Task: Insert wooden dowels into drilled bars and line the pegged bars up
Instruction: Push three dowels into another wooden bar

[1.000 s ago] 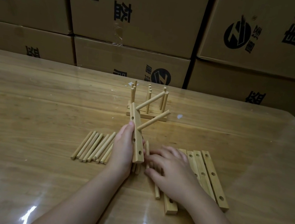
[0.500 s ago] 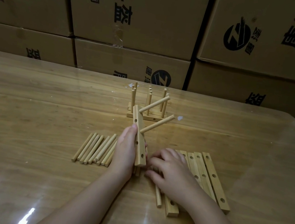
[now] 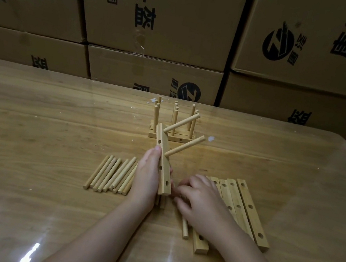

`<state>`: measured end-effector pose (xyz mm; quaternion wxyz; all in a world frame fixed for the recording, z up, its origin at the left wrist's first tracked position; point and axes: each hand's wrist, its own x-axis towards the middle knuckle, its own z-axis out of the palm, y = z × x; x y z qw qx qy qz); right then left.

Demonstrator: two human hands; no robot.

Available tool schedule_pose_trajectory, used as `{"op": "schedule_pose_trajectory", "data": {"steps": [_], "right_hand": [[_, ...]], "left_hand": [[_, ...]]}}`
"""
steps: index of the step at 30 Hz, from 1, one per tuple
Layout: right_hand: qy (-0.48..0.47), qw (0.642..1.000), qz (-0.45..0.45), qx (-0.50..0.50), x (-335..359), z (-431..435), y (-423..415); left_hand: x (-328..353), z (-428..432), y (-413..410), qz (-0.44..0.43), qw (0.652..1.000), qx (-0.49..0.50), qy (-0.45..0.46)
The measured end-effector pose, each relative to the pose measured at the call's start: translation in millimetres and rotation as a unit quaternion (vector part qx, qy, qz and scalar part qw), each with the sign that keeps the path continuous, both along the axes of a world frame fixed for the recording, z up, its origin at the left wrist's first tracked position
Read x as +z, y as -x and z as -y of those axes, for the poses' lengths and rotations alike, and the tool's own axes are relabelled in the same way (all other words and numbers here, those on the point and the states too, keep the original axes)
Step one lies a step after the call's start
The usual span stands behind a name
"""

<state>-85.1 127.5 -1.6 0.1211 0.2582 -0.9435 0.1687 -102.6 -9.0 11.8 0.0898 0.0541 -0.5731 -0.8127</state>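
Head view: my left hand [image 3: 147, 178] is clamped round a pale square wooden bar with drilled holes [image 3: 164, 165], held slanting up off the glossy wooden table [image 3: 34, 133] with its far end toward twelve o'clock. Two round wooden dowels [image 3: 184, 147] stick out of the bar toward two o'clock. The holes on the face turned to me are empty.

My right hand [image 3: 200, 201] lies palm down at three o'clock of the left and apart from it. Its fingers are curled over a loose round dowel [image 3: 185, 228] on the table, and I cannot tell whether I have hold of it.

The first risk I see is at twelve o'clock. The finished row of pegged bars [image 3: 171, 136] stands just behind my two dowel tips, so a careless swing of the bar could knock those upright pegs askew.

If the two dowels sit loosely, the tilt could let one slide out. Driving the next dowel in crooked could jam it, or I could put it into the wrong face's hole.

Groping under my palm could also roll dowels away from the loose dowel row [image 3: 112, 173] at nine o'clock, or shove the flat drilled bars [image 3: 245, 212] at three o'clock out of order
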Motion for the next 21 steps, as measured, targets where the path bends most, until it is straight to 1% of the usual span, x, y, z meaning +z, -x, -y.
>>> {"op": "schedule_pose_trajectory", "data": {"steps": [9, 12, 14, 18, 20, 21], "right_hand": [[0.054, 0.996, -0.026, -0.059, 2, 0, 0], [0.103, 0.989, -0.037, -0.100, 4, -1, -1], [0.135, 0.984, -0.036, -0.107, 6, -2, -1], [0.235, 0.967, -0.008, -0.103, 10, -5, -3], [0.278, 0.957, 0.014, -0.079, 11, -6, -4], [0.285, 0.956, 0.022, -0.062, 12, -5, -5]], "left_hand": [[-2, 1, 2, -0.008, 1.000, 0.007, 0.000], [-4, 2, 3, -0.004, 1.000, 0.007, -0.020], [-5, 3, 5, -0.004, 0.999, 0.017, -0.028], [-8, 6, 7, -0.008, 0.998, 0.042, -0.044], [-10, 7, 8, -0.013, 0.997, 0.061, -0.039], [-10, 7, 8, -0.016, 0.997, 0.070, -0.035]]}}
